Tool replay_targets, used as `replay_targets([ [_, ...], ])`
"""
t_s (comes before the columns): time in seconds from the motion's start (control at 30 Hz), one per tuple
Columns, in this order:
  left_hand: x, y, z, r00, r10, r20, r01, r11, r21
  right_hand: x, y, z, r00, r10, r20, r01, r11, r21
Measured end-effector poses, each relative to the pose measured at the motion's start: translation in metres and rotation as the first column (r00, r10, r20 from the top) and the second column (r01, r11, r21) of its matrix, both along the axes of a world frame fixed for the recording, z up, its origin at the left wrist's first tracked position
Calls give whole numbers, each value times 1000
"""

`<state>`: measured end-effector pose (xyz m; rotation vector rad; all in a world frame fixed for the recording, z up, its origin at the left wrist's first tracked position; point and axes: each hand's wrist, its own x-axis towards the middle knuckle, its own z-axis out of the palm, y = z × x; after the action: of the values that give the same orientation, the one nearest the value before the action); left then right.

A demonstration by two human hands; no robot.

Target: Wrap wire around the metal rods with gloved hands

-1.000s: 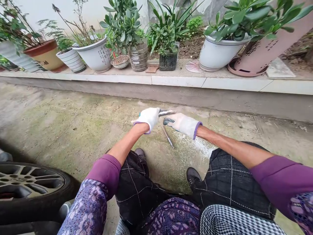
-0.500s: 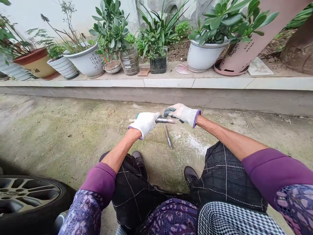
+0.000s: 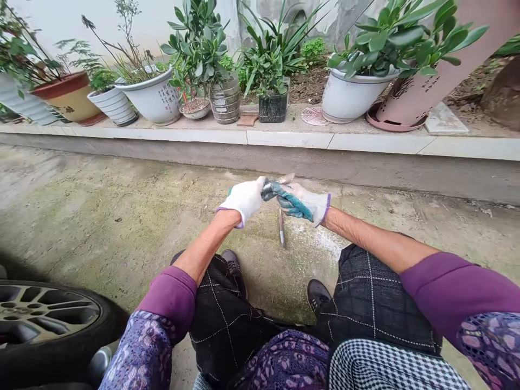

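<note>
White-gloved left hand (image 3: 244, 198) and right hand (image 3: 303, 203) both close around one metal tool (image 3: 273, 187), held above the concrete floor (image 3: 122, 216). One rod (image 3: 281, 232) lies below. Open floor stretches left to one tyre (image 3: 52, 319); the ledge (image 3: 284, 138) ahead carries nine pots (image 3: 155, 98).

ground: mossy grey concrete floor (image 3: 101, 216) | lying flat: thin grey metal rod (image 3: 281, 233) | beside rod: white powdery patch (image 3: 320, 238)
</note>
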<state>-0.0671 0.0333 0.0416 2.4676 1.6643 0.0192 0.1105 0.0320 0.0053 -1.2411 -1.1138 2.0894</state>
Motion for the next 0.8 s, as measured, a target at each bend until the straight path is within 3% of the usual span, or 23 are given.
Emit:
replay_targets([
  [0.07, -5, -9, 4, 974, -53, 222, 94, 980, -178, 7, -2, -5, 998, 45, -42, -46, 999, -28],
  [0.17, -12, -20, 7, 822, 112, 558, 214, 848, -485, 14, -10, -4, 992, 72, -103, -66, 996, 68],
  [0.23, -13, -24, 6, 722, 267, 638, 237, 771, -591, 13, -14, 2, 997, 44, -62, -33, 985, 171],
  [0.33, -11, -24, 1, 676, 409, 613, 122, 758, -640, 6, -15, 8, 990, -56, 131, 6, 937, 350],
  [0.47, -6, -19, -5, 725, 411, 552, -28, 819, -573, -2, -10, 5, 894, -190, 406, -131, 755, 642],
  [0.53, -6, -12, -8, 808, 355, 471, -91, 864, -496, -3, -13, 1, 825, -205, 527, -284, 656, 699],
  [0.6, -10, -2, -12, 912, 274, 306, -161, 923, -349, -1, -19, 1, 744, -174, 645, -453, 578, 678],
  [0.7, -19, 12, -19, 983, 168, -72, -173, 982, -69, 7, -28, 9, 618, -148, 772, -630, 495, 599],
  [0.8, -22, 13, -24, 941, 46, -336, -50, 999, -3, 22, -19, 19, 591, -234, 772, -617, 485, 620],
])
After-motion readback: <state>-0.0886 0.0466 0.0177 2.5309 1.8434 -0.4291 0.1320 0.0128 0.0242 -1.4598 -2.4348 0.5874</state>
